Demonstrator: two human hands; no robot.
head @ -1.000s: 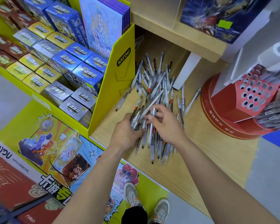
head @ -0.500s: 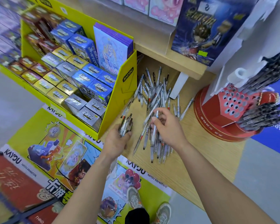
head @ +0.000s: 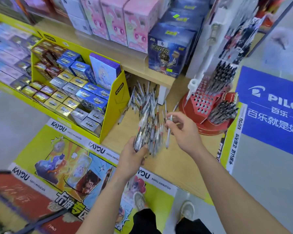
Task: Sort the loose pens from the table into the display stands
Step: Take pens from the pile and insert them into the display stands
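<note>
while our left hand (head: 132, 157) grips a bundle of pens (head: 142, 130) in reserve, our right hand (head: 186, 134) pinches a single pen (head: 168, 137), likely bound for the red stand (head: 201, 105) at the right edge of the table (head: 174, 163)

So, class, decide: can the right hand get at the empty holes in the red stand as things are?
Probably yes. The right hand, pinching one pen, is near the red stand, whose empty holes face it with nothing between.
</note>
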